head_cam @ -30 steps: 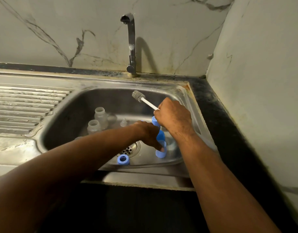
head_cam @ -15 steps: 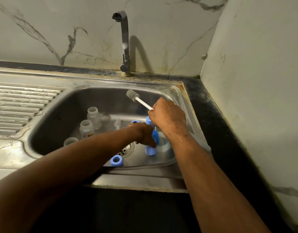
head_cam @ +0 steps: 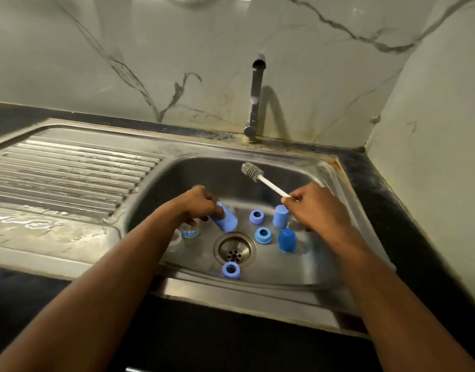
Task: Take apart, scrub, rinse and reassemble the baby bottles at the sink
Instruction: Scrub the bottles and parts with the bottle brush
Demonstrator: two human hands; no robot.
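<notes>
I am looking down into a stainless steel sink (head_cam: 346, 210) with both of my hands over the basin. My left hand (head_cam: 197, 204) has its fingers curled round a light blue bottle cap (head_cam: 225, 218), holding it tilted just above the basin floor, left of and above the drain (head_cam: 235, 249). My right hand (head_cam: 315, 208) pinches the white handle of a small bottle brush (head_cam: 260, 177) between thumb and fingers; the grey bristle head points up and to the left, clear of the parts below. On the basin floor lie the bottle pieces, well scattered: two blue screw rings (head_cam: 257, 217) (head_cam: 263, 235) side by side to the right of the drain, a third ring (head_cam: 231, 270) alone near the front wall, a pale blue cap (head_cam: 280, 216) standing upright just beside my right hand, and a darker blue cap (head_cam: 287, 239) below it. Under my left wrist I can make out part of a clear bottle (head_cam: 190, 232) with a blue printed band — there is some marking on it, but it is too small and blurred for me to read. Another clear piece shows at the edge of my forearm; I cannot tell what it is. The tap (head_cam: 256, 100) stands at the back, its spout facing me, and no water shows at its mouth. The ribbed draining board (head_cam: 70, 175) to the left is wet, with a sheen of water on its flat front part. I can see no legible brand name anywhere — the marbled wall (head_cam: 123, 49) behind bears only grey veins and stains.
</notes>
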